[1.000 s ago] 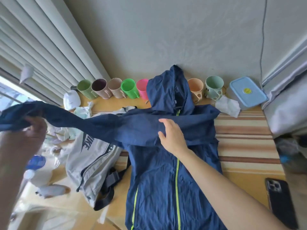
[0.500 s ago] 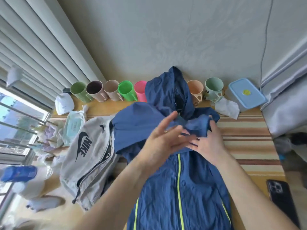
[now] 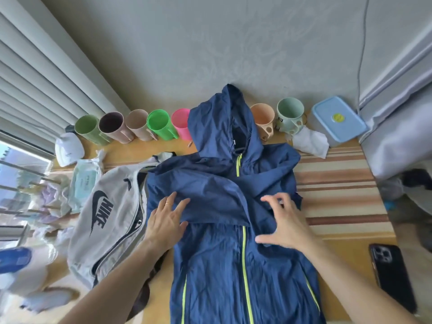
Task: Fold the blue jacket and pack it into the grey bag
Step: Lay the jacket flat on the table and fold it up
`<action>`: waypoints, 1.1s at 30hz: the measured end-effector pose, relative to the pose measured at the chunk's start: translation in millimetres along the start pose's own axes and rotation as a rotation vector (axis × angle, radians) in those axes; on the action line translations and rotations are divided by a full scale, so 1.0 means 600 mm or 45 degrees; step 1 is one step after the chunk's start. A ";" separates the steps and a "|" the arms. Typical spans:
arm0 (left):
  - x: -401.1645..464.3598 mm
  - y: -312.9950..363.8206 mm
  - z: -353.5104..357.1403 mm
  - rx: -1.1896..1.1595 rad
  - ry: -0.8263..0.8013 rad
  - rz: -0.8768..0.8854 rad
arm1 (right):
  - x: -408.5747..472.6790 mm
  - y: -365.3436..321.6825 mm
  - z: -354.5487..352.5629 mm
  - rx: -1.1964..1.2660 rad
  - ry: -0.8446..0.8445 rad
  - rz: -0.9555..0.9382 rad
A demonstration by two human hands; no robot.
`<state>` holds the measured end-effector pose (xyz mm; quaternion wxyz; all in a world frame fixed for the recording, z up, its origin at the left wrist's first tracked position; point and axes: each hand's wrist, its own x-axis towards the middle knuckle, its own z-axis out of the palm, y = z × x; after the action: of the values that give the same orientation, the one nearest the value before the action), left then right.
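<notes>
The blue jacket [image 3: 233,265] with a yellow-green zip lies front-up on the table, its hood pointing at the wall. Both sleeves are folded across the chest. My left hand [image 3: 167,224] rests flat on the left end of the folded sleeve, fingers spread. On the right end of that sleeve my right hand [image 3: 284,224] lies with fingers apart and slightly curled. The grey bag [image 3: 109,218], with a black Nike logo and an open zip, lies just left of the jacket, touching its edge.
A row of coloured cups [image 3: 154,125] stands along the wall, with two more cups [image 3: 289,115] right of the hood. A blue-lidded box [image 3: 336,120] and crumpled white tissue [image 3: 309,142] sit at back right. A black phone [image 3: 392,277] lies front right. Wipes packet [image 3: 85,181] and clutter at left.
The left sleeve, held out to the left a second ago, has been brought across the chest and laid down. Both hands have let go of the fabric and now press on it.
</notes>
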<state>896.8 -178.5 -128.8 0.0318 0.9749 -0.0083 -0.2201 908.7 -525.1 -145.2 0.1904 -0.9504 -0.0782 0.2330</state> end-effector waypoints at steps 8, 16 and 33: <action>0.002 -0.004 0.005 -0.161 -0.132 -0.182 | -0.003 0.034 0.041 -0.041 0.293 -0.085; 0.007 0.005 0.008 -0.285 -0.097 -0.264 | 0.051 0.027 -0.019 0.703 0.474 0.385; -0.133 0.031 0.154 0.166 0.094 0.096 | -0.037 0.055 0.088 -0.250 0.316 0.106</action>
<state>784.8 -199.9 -176.6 -0.0232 0.9814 -0.0582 -0.1817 866.3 -543.4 -192.5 0.0949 -0.9884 -0.0372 0.1128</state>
